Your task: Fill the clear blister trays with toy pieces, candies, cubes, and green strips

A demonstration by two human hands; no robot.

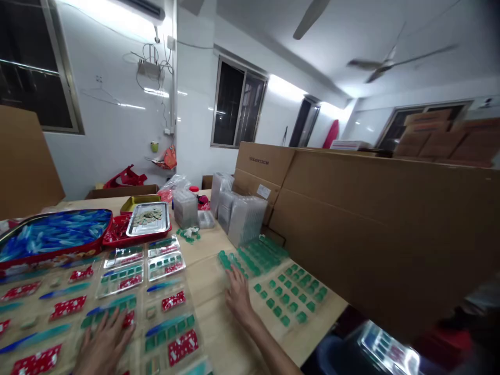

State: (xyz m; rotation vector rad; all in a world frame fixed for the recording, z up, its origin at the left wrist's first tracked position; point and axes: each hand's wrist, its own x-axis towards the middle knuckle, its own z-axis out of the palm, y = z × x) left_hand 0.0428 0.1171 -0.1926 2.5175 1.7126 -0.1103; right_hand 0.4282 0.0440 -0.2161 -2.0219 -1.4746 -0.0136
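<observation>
My left hand (103, 341) lies with fingers spread over a clear plastic tray, touching or just above its row of green pieces (127, 302) and a red dotted packet (128, 319). To the right, my right hand (239, 297) reaches out with fingers extended, their tips at the near edge of a row of green gem-like pieces (224, 259). Nothing shows gripped in either hand. Other filled trays around my left hand hold blue-teal pen-shaped tools (64, 290), red packets (67, 307) and small beige squares (151, 312). More green pieces (285, 299) stand in rows right of my right hand.
A red-rimmed tin (84, 253) of blue tools stands at the left. Beside it is a metal tray (166, 219) of small beige pieces. Stacked clear trays (246, 219) stand at the back. A tall cardboard wall (375, 224) borders the table's right side.
</observation>
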